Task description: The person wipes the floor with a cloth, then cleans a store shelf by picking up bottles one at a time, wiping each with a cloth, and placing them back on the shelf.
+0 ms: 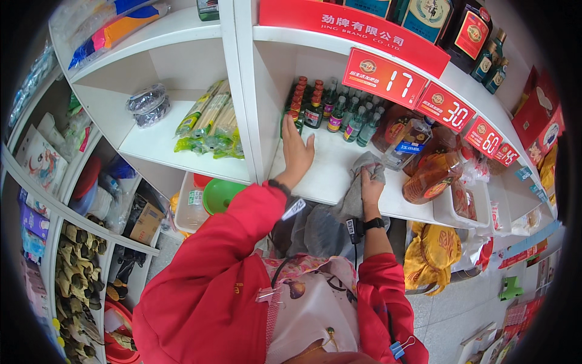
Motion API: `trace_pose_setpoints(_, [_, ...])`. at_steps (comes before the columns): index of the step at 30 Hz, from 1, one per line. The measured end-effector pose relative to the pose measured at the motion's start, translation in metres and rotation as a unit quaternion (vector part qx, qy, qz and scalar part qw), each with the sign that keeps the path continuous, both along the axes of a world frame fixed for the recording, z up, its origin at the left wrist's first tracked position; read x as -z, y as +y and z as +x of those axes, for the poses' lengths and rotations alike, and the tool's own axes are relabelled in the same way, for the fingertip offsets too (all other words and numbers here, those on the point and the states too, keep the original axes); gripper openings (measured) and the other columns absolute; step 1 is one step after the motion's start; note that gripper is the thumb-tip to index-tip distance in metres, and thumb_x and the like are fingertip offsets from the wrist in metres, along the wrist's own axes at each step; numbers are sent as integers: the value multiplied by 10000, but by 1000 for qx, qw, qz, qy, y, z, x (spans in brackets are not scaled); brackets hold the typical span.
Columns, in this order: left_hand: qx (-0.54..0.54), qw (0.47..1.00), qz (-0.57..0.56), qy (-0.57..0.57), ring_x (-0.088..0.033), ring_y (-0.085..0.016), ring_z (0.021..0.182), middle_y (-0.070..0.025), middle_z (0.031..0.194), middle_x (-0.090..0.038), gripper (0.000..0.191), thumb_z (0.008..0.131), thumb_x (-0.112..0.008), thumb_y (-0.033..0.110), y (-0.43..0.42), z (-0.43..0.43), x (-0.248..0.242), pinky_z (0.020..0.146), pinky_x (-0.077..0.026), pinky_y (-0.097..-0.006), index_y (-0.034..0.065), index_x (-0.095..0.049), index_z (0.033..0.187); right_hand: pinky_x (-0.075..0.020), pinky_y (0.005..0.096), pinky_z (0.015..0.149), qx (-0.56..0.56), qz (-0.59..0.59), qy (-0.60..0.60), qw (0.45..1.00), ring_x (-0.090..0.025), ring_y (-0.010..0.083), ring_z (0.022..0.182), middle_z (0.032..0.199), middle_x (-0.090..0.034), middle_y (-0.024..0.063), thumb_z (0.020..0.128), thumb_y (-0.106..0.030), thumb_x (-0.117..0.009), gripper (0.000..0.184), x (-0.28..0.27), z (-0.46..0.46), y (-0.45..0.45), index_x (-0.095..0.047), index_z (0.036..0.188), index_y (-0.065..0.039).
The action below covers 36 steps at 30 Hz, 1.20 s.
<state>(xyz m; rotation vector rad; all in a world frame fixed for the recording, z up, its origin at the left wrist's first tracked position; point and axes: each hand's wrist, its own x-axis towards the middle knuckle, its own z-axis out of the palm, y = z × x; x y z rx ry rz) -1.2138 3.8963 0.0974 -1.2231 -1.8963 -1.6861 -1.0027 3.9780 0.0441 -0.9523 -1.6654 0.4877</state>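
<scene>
My left hand [296, 152] is flat against or just in front of small dark bottles with red caps [313, 111] on a white shelf [318, 150]; whether it touches the front one, I cannot tell. Its fingers are extended, the thumb stands apart, and nothing is held. In my right hand [372, 189] is a grey cloth [348, 195], bunched on the shelf and hanging over its front edge. Beside the red-capped bottles stand several small clear-green bottles [352, 118]. Right of the cloth are a clear flat bottle with a blue label [408, 143] and a large amber jug [429, 179].
A white upright divider [241, 91] separates this shelf from one with packs of chopsticks [211, 120] and wrapped dark bundles [148, 104]. Red price signs [384, 78] hang along the upper shelf edge. A white plastic bin [468, 202] stands at the right. Below are a green basin [223, 193] and yellow bag [432, 255].
</scene>
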Motion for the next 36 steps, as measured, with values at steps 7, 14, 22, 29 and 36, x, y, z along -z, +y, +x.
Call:
trace_pose_setpoints(7, [-103,987,-117,-43,-375,-372,1204,-241,1299,-378,680,736,-633,83,54,-25,-13,1015,-290,-418,-50,-288,1306,-456,355,687,-8,-30,0,1000,-606,306,769,809,-630,176,784,-150,-631,222,2,0,1,-574,907,26])
trace_pose_setpoints(14, [-156,983,-85,-45,-562,-346,896,-173,985,-588,436,753,-635,88,49,-32,1,765,-438,-422,7,-477,1151,-459,389,629,-8,-13,17,1000,-598,359,716,751,-610,213,751,-200,-664,275,3,0,3,-585,876,32])
trace_pose_setpoints(22, [14,1000,11,-26,-587,-339,767,-159,824,-615,317,779,-648,123,-3,2,-16,689,-462,-376,18,-558,1064,-464,398,667,25,30,15,999,-599,370,766,803,-614,223,742,-227,-670,310,-1,-2,0,-596,902,27])
trace_pose_setpoints(29, [269,943,74,-181,-616,-195,921,-149,950,-630,339,820,-622,72,-50,46,-21,820,-461,-292,-34,-513,1124,-478,346,703,-124,-261,241,926,-614,287,814,895,-642,130,833,-278,-589,293,-5,5,-10,-600,1007,-42])
trace_pose_setpoints(36, [371,912,102,-147,-610,-222,948,-139,1014,-616,330,831,-599,62,-96,66,-48,842,-460,-290,-28,-498,1132,-466,433,881,-517,-423,436,603,-561,268,1013,1130,-550,93,889,-235,-513,402,-44,0,-88,-429,1252,-85])
